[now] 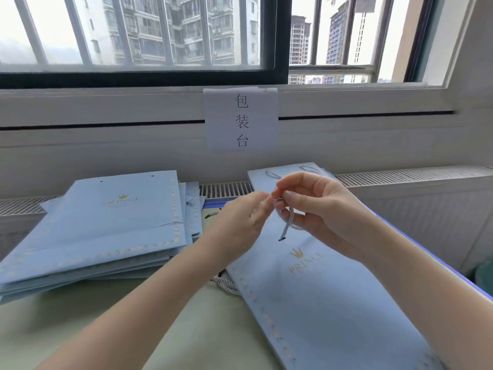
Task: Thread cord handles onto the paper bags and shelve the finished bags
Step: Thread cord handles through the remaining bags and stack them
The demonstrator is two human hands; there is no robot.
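Fingers [260,206] of the left hand [237,222] pinch the cord [286,222]; right hand [317,206] fingers curl round its loop, above a flat bag [333,303] on the counter [106,329]. Left: stack [106,222] of unthreaded bags. Behind: corded bags [269,176], sign [241,120].

single head view, looking forward and down, close over table [202,329], facing window [138,36].

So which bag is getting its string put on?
Find the white paper sign under the window. Below it, two hands tie a cord above one flat blue bag. Unlike the stack of bags on the left, it lies alone.
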